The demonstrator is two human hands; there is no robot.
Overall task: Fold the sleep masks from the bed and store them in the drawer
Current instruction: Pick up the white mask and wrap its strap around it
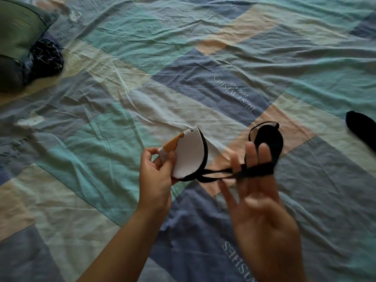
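My left hand (157, 171) pinches a white sleep mask (188, 154), folded in half, with an orange print and a black edge, above the bed. Its black elastic strap (252, 171) stretches to the right and runs across the spread fingers of my right hand (256, 192), palm up. A black sleep mask (268, 139) with a thin strap loop lies on the sheet just behind my right fingers. Another black item (361, 132), partly cut off, lies at the right edge of the bed.
The patchwork bed sheet (142, 82) in teal, blue, cream and peach fills the view, wrinkled. A green pillow (18, 33) and a dark patterned cloth (46, 58) lie at the far left. No drawer is in view.
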